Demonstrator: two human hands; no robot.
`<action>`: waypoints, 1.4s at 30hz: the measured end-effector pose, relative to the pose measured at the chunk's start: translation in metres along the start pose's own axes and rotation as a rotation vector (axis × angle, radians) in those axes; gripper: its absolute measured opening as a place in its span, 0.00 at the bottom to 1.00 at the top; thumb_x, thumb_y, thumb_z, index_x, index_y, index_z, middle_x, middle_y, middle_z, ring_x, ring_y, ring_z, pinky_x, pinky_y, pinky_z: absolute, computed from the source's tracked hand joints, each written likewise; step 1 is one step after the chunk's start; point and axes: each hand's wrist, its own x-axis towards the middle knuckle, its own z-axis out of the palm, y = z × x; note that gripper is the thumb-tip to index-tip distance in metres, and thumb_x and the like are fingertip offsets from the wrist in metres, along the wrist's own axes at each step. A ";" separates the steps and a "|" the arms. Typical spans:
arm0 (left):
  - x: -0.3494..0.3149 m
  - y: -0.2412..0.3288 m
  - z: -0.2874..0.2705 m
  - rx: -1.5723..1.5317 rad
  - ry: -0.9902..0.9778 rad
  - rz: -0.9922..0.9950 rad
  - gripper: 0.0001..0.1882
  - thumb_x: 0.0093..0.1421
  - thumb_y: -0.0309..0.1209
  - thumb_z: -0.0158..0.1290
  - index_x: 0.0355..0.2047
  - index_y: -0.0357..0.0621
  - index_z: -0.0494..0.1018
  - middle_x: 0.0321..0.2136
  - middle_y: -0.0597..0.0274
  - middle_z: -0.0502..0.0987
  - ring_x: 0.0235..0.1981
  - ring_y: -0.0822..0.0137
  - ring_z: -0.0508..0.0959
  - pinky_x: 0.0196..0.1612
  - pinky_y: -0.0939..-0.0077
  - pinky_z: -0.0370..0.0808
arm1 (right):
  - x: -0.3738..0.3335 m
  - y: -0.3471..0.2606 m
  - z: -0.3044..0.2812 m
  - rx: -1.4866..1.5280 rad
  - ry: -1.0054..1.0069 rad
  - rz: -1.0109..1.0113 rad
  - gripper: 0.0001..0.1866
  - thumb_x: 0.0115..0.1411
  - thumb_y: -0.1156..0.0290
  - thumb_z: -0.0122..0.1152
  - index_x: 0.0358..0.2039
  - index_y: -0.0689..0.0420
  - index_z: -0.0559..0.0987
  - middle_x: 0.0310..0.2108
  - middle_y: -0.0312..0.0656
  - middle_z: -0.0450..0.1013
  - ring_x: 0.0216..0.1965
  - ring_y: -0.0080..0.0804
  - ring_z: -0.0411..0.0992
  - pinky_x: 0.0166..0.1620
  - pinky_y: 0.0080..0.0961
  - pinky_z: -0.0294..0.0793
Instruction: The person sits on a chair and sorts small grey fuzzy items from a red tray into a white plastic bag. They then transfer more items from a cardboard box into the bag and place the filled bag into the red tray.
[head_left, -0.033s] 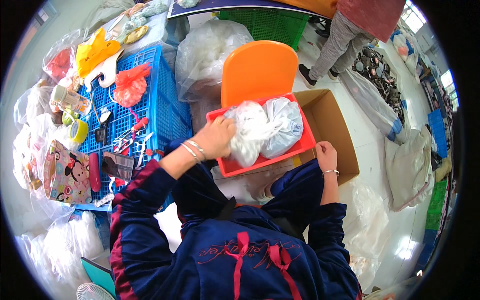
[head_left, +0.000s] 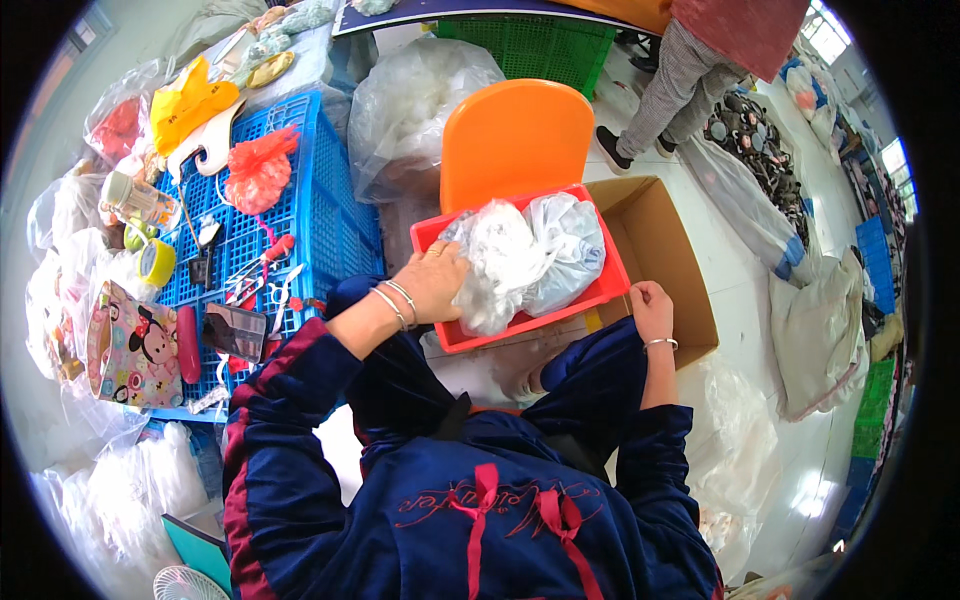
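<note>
A red plastic tray (head_left: 470, 342) rests before my knees. In it lie a clear plastic bag of white fluffy stuffing (head_left: 490, 262) and, on the right, a tied plastic bag with blue marks (head_left: 565, 250). My left hand (head_left: 432, 282), with bracelets at the wrist, reaches over the tray's left wall. Its fingers are apart and lie against the bag of stuffing. By the tray's right corner my right hand (head_left: 652, 312) is closed, fingers curled and thumb against the forefinger. Whatever it pinches, if anything, is too small or hidden.
An orange chair (head_left: 518, 135) stands behind the tray, a cardboard box (head_left: 665, 255) right of it. On my left a blue crate (head_left: 340, 200) bears scissors, a phone (head_left: 235, 330) and a red mesh bundle (head_left: 258, 172). A person (head_left: 690, 80) stands at the far right.
My left hand has settled lower against the bag of stuffing, its fingers more spread. The bag's top has shifted and bunched up. My right hand has not moved.
</note>
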 end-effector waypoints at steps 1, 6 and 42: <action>0.004 0.008 0.004 -0.100 0.204 0.109 0.30 0.49 0.37 0.61 0.52 0.38 0.69 0.58 0.43 0.63 0.57 0.44 0.66 0.56 0.55 0.69 | -0.002 0.000 -0.002 -0.009 -0.009 0.011 0.10 0.59 0.68 0.60 0.32 0.63 0.79 0.28 0.46 0.77 0.30 0.35 0.77 0.37 0.29 0.75; 0.028 0.058 0.013 -0.261 0.097 0.233 0.21 0.54 0.37 0.55 0.48 0.43 0.72 0.53 0.45 0.69 0.50 0.46 0.72 0.53 0.57 0.71 | -0.005 0.008 -0.009 -0.046 -0.007 0.041 0.11 0.59 0.66 0.61 0.33 0.62 0.79 0.29 0.47 0.77 0.30 0.38 0.77 0.37 0.31 0.75; 0.020 -0.111 -0.140 -0.573 0.926 -0.070 0.21 0.51 0.23 0.57 0.48 0.39 0.72 0.43 0.52 0.77 0.45 0.57 0.78 0.50 0.69 0.74 | 0.039 0.017 0.028 0.032 -0.355 0.307 0.18 0.58 0.58 0.61 0.35 0.63 0.76 0.23 0.44 0.74 0.19 0.31 0.72 0.21 0.28 0.72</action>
